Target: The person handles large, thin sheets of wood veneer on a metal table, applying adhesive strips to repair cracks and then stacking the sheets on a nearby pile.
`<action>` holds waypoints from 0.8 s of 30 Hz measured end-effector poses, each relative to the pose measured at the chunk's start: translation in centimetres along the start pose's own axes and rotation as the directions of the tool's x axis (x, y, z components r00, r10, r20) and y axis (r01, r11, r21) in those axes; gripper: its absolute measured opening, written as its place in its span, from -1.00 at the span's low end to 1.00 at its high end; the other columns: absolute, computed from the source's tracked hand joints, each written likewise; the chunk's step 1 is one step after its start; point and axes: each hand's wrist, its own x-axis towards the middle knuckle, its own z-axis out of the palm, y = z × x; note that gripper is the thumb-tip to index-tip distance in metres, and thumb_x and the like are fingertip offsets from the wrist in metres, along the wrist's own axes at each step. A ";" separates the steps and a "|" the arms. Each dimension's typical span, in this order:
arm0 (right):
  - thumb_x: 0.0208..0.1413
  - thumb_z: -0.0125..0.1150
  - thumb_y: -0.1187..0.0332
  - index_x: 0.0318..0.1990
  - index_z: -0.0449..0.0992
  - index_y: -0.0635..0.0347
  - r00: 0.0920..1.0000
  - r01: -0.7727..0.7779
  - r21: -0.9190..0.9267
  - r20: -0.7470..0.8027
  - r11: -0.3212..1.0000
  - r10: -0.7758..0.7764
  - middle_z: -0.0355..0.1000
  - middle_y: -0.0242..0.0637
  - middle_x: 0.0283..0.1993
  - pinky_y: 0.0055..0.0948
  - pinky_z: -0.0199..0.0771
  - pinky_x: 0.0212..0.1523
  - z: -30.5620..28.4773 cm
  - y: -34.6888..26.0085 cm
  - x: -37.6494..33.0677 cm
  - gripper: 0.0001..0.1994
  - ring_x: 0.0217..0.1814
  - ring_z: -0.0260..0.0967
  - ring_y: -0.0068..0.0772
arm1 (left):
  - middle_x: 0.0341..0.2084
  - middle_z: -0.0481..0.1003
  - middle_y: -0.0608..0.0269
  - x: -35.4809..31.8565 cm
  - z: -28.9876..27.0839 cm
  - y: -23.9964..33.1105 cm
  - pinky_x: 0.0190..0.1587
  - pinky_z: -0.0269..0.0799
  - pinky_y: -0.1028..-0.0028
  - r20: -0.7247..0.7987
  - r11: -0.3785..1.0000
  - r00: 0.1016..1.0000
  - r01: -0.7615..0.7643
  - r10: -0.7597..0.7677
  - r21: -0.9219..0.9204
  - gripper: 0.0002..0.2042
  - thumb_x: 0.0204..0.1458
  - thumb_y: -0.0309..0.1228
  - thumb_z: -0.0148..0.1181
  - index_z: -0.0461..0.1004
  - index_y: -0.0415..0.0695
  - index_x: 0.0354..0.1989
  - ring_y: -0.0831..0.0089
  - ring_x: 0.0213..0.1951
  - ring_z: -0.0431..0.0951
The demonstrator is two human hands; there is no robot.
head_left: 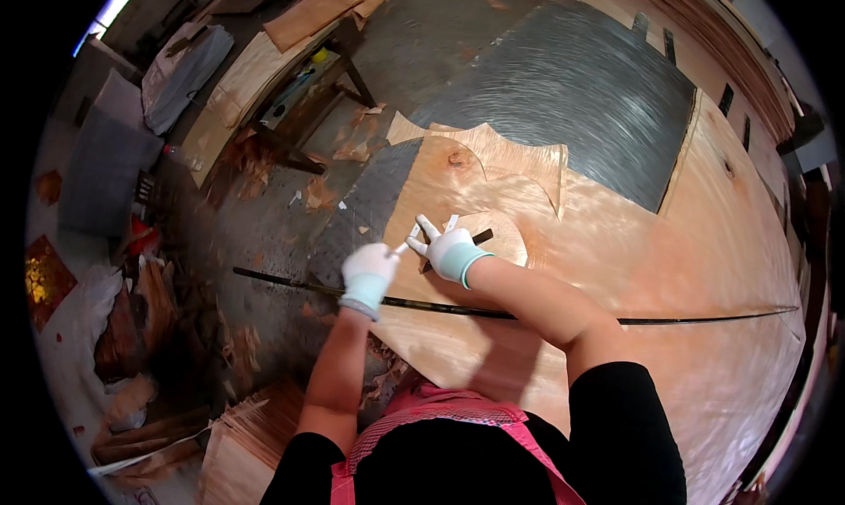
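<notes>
Both of my hands wear white gloves with pale blue-green cuffs. My left hand (370, 266), slightly blurred, is closed at the left edge of the wood veneer sheet (563, 285), with a small white strip (401, 248) at its fingertips. Close beside it, my right hand (443, 245) rests low over the sheet, two fingers spread and the others curled around a dark narrow bar (483, 237). Its kind is hidden by the palm. More white bits show by the right fingers. Under this hand lies a pale rounded veneer piece (509, 232).
A long black strip (458, 309) crosses the sheet in front of my hands. Beyond lie a jagged veneer offcut (519, 157) and a dark grey panel (563, 83). At left stands a bench (233, 96) with veneer on it. Scraps litter the floor; stacked sheets (246, 443) sit lower left.
</notes>
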 end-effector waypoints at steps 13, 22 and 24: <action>-0.01 0.25 0.22 0.01 0.50 -0.06 0.964 0.078 0.304 -0.265 0.949 0.006 0.50 -0.26 -0.15 -0.12 0.54 -0.29 6.5 -0.7 -15.3 -0.63 -0.19 0.54 -0.08 | -0.67 0.32 0.42 -1.9 2.1 9.9 -0.67 0.20 0.57 0.380 0.255 0.911 0.333 0.161 -0.908 -0.77 0.21 -0.37 0.15 0.52 -0.29 -0.11 0.67 -0.69 0.27; 0.00 0.15 0.40 0.32 0.23 -0.01 0.849 -0.257 0.338 -0.368 0.905 0.379 0.28 -0.29 0.32 -0.09 0.52 -0.31 11.1 5.2 -20.1 -0.36 -0.22 0.55 -0.13 | -0.65 0.38 0.27 -1.2 4.8 19.1 -0.70 0.21 0.47 0.530 0.442 0.780 0.368 0.332 -0.818 -0.80 0.16 -0.38 0.16 0.51 -0.30 -0.26 0.52 -0.73 0.31; 0.00 0.14 0.43 0.41 0.07 0.04 0.853 -0.259 0.368 -0.347 0.893 0.390 0.10 -0.27 0.46 -0.11 0.54 -0.32 10.0 6.2 -20.1 -0.26 -0.26 0.56 -0.11 | -0.66 0.38 0.24 -1.0 4.4 19.4 -0.71 0.20 0.45 0.543 0.493 0.779 0.355 0.312 -0.794 -0.81 0.15 -0.39 0.16 0.51 -0.31 -0.28 0.49 -0.74 0.32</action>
